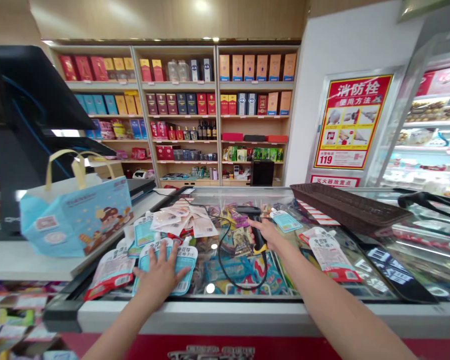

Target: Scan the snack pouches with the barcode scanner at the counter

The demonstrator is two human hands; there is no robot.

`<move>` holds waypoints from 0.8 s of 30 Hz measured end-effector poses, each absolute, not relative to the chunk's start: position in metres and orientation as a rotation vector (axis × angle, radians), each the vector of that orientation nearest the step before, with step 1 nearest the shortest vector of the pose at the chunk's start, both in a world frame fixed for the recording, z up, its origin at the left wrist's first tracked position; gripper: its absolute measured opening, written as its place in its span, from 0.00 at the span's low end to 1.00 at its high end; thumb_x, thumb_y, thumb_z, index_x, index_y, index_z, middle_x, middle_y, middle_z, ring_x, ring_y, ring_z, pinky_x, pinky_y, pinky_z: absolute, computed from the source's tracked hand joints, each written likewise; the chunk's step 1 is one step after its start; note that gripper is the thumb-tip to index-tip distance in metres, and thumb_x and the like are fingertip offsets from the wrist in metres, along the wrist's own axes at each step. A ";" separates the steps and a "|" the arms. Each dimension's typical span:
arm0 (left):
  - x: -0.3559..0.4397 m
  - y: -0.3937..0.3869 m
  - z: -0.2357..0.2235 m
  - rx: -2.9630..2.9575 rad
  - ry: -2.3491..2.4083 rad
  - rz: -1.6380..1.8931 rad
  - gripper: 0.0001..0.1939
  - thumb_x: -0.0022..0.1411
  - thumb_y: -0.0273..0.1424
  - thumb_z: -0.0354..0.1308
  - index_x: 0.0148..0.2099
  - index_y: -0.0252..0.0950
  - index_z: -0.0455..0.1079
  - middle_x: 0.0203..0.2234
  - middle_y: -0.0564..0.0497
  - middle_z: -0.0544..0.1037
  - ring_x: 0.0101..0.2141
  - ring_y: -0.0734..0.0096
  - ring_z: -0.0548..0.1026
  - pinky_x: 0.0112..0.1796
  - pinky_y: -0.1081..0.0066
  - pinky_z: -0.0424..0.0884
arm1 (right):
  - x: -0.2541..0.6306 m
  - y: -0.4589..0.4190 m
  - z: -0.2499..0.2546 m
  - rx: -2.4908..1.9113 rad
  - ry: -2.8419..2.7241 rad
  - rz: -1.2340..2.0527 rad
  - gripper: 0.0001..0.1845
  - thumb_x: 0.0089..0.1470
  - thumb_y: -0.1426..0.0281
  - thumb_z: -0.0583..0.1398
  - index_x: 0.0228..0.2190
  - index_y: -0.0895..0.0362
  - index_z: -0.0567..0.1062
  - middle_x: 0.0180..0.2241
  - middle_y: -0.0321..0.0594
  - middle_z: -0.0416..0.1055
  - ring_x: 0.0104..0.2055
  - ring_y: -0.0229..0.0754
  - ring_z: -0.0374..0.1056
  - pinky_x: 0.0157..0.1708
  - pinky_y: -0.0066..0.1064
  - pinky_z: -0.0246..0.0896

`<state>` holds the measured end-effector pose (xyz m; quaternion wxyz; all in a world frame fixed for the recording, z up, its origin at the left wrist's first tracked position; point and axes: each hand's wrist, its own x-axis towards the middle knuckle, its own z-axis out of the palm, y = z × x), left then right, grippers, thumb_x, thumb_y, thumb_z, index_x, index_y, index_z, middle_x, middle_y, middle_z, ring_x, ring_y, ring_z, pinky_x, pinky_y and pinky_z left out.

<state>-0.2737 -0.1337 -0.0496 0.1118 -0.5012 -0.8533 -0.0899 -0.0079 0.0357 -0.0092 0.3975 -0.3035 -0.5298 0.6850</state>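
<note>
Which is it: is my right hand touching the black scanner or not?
Touching: the head view shows your right hand wrapped around the grip of the black scanner.

The scanner [255,225] is black with a yellow band at the foot of its handle. It is held up over the glass top [206,280], its head pointing left and its handle slanting down towards the near right. A black cord [243,288] leaves the handle's foot and bends round in a wide loop to the left. Two pouches, a left one [144,257] and a right one [189,255], lie on the glass near its front edge, left of the scanner. Both are light blue, with white tops and dark lettering, side by side and partly covered.
</note>
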 end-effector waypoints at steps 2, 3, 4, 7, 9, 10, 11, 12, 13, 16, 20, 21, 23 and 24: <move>-0.269 -0.129 -0.049 -1.434 -2.461 -0.283 0.34 0.59 0.45 0.53 0.65 0.41 0.58 0.65 0.35 0.53 0.64 0.33 0.48 0.49 0.26 0.47 | -0.007 0.033 -0.007 -0.792 -1.328 1.737 0.19 0.40 0.59 0.68 0.23 0.56 0.66 0.15 0.30 0.65 0.14 0.32 0.59 0.14 0.26 0.59; -0.266 -0.127 -0.048 -1.421 -2.427 -0.311 0.33 0.60 0.44 0.53 0.65 0.40 0.59 0.65 0.34 0.54 0.64 0.34 0.48 0.50 0.26 0.45 | -0.006 0.032 -0.006 -0.793 -1.321 1.748 0.20 0.39 0.59 0.69 0.23 0.56 0.66 0.15 0.30 0.65 0.14 0.32 0.59 0.13 0.26 0.58; -0.263 -0.126 -0.048 -1.411 -2.384 -0.359 0.31 0.60 0.42 0.52 0.64 0.38 0.61 0.65 0.34 0.54 0.64 0.36 0.48 0.51 0.27 0.43 | -0.004 0.029 -0.005 -0.781 -1.316 1.750 0.20 0.39 0.59 0.69 0.24 0.56 0.66 0.15 0.29 0.65 0.14 0.32 0.59 0.13 0.26 0.58; -0.244 -0.113 -0.040 -1.492 -2.228 -0.604 0.26 0.61 0.37 0.50 0.60 0.39 0.65 0.64 0.37 0.58 0.64 0.44 0.50 0.57 0.36 0.44 | 0.005 0.024 -0.002 -0.716 -1.257 1.719 0.23 0.36 0.58 0.70 0.27 0.56 0.66 0.17 0.28 0.67 0.15 0.32 0.61 0.14 0.25 0.59; -0.223 -0.088 -0.030 -1.694 -2.147 -0.806 0.22 0.60 0.35 0.50 0.56 0.40 0.69 0.59 0.39 0.66 0.61 0.50 0.59 0.58 0.47 0.53 | 0.012 0.024 0.001 -0.706 -1.209 1.662 0.25 0.33 0.57 0.70 0.29 0.56 0.66 0.17 0.28 0.68 0.15 0.33 0.62 0.14 0.26 0.59; -0.208 -0.070 -0.025 -1.831 -2.117 -0.908 0.20 0.60 0.34 0.50 0.53 0.40 0.71 0.55 0.39 0.71 0.57 0.53 0.66 0.56 0.53 0.59 | 0.016 0.026 0.004 -0.702 -1.189 1.633 0.26 0.33 0.57 0.70 0.29 0.56 0.66 0.18 0.29 0.68 0.15 0.33 0.62 0.14 0.26 0.60; -0.192 -0.049 -0.021 -1.966 -2.109 -1.005 0.18 0.60 0.32 0.50 0.51 0.39 0.72 0.49 0.39 0.75 0.51 0.56 0.72 0.52 0.58 0.63 | 0.020 0.029 0.007 -0.693 -1.172 1.607 0.26 0.33 0.56 0.70 0.30 0.56 0.67 0.18 0.30 0.69 0.15 0.33 0.63 0.14 0.26 0.60; -0.174 -0.026 -0.017 -2.063 -2.133 -1.087 0.15 0.58 0.31 0.52 0.47 0.38 0.73 0.43 0.40 0.78 0.45 0.57 0.75 0.48 0.61 0.66 | 0.024 0.033 0.011 -0.681 -1.155 1.582 0.26 0.33 0.56 0.70 0.30 0.56 0.67 0.19 0.30 0.69 0.15 0.34 0.63 0.14 0.26 0.60; -0.154 -0.003 -0.016 -2.108 -2.178 -1.159 0.12 0.55 0.31 0.55 0.42 0.37 0.74 0.37 0.40 0.79 0.40 0.56 0.77 0.44 0.62 0.68 | 0.028 0.038 0.014 -0.667 -1.138 1.557 0.26 0.33 0.56 0.70 0.30 0.56 0.67 0.19 0.30 0.69 0.15 0.34 0.63 0.14 0.26 0.60; -0.095 0.057 -0.017 -2.132 -2.310 -1.243 0.08 0.47 0.31 0.64 0.32 0.36 0.73 0.28 0.41 0.77 0.37 0.52 0.77 0.41 0.61 0.68 | 0.043 0.055 0.018 -0.636 -1.092 1.495 0.26 0.33 0.57 0.70 0.30 0.56 0.66 0.19 0.29 0.69 0.14 0.32 0.62 0.14 0.25 0.61; -0.033 0.099 -0.024 -2.075 -2.420 -0.888 0.10 0.52 0.30 0.60 0.38 0.33 0.74 0.42 0.34 0.75 0.48 0.48 0.72 0.47 0.57 0.64 | 0.062 0.070 0.009 -0.654 -1.053 1.409 0.25 0.35 0.58 0.70 0.30 0.56 0.66 0.17 0.28 0.68 0.13 0.32 0.60 0.12 0.25 0.60; -0.023 0.104 -0.024 -2.049 -2.435 -0.806 0.11 0.56 0.30 0.56 0.42 0.34 0.74 0.46 0.35 0.74 0.51 0.50 0.70 0.48 0.56 0.64 | 0.066 0.071 0.006 -0.659 -1.035 1.388 0.24 0.36 0.57 0.70 0.30 0.56 0.66 0.17 0.27 0.67 0.13 0.32 0.60 0.12 0.24 0.59; -0.010 0.109 -0.024 -2.009 -2.466 -0.715 0.16 0.63 0.29 0.47 0.46 0.34 0.73 0.50 0.36 0.71 0.53 0.53 0.68 0.49 0.55 0.63 | 0.071 0.071 0.003 -0.662 -0.992 1.359 0.23 0.37 0.57 0.69 0.30 0.56 0.66 0.16 0.27 0.66 0.13 0.32 0.60 0.11 0.24 0.57; -0.007 0.111 -0.023 -2.004 -2.483 -0.701 0.18 0.64 0.28 0.43 0.47 0.34 0.72 0.50 0.37 0.71 0.53 0.54 0.68 0.49 0.55 0.63 | 0.072 0.071 0.003 -0.661 -0.973 1.355 0.23 0.38 0.57 0.69 0.30 0.56 0.66 0.15 0.27 0.66 0.13 0.33 0.60 0.11 0.24 0.57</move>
